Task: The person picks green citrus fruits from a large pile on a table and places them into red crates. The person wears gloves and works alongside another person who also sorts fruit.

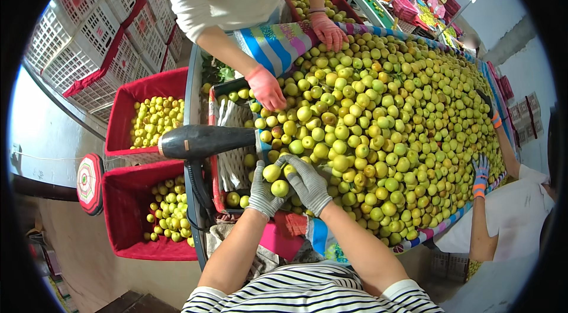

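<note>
A large heap of small yellow-green fruits (377,135) fills the table before me. Both my hands wear grey striped knit gloves at the heap's near left edge. Cupped upwards, my left hand (265,191) holds several fruits (279,188). My right hand (309,182) curls over another of the fruits from the right, close beside the left one. Left of the heap lies a black hair dryer (206,141), its nozzle pointing at the fruits. Beneath it is a box with white foam netting (230,166). Part of my left fingers is hidden behind the fruits.
Two red-lined crates (128,153) of fruit stand at left, near stacked white plastic crates (88,33). Across the table a person's pink-gloved hands (266,89) touch the heap. At right another person's gloved hand (480,177) rests on it. A round stool (89,184) stands at far left.
</note>
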The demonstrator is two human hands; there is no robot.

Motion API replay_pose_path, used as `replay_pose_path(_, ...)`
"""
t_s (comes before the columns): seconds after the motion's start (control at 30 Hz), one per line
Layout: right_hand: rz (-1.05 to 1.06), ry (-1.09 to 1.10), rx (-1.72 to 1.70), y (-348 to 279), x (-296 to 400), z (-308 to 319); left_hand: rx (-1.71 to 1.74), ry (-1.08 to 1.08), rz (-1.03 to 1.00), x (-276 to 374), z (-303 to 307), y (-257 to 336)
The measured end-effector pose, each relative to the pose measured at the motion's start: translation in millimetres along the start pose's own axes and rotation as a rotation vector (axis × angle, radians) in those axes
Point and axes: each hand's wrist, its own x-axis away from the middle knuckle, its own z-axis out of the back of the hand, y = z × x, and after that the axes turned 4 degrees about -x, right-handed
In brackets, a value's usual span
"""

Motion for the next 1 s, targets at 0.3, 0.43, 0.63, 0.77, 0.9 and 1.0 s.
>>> replay_pose_path(0.3,-0.071,0.078,-0.12,59,-69,71,0.006,0.05,-0.003,3,0,3)
replay_pose_path(0.43,-0.178,0.145,-0.176,51,-108,78,0.016,0.084,-0.011,3,2,2)
replay_pose_path(0.63,-0.237,-0.348,0.976,12,-138,41,0.019,0.056,-0.011,5,6,4)
replay_pose_path(0.77,-0.214,-0.447,1.144,22,-152,30,-0.014,0.05,0.0,7,-3,2)
replay_pose_path(0.9,-0.117,-0.489,0.978,31,-138,37,0.028,0.019,-0.023,8,6,5)
replay_pose_path(1.0,-0.098,-0.431,0.803,31,-124,55,0.025,0.067,-0.036,6,1,3)
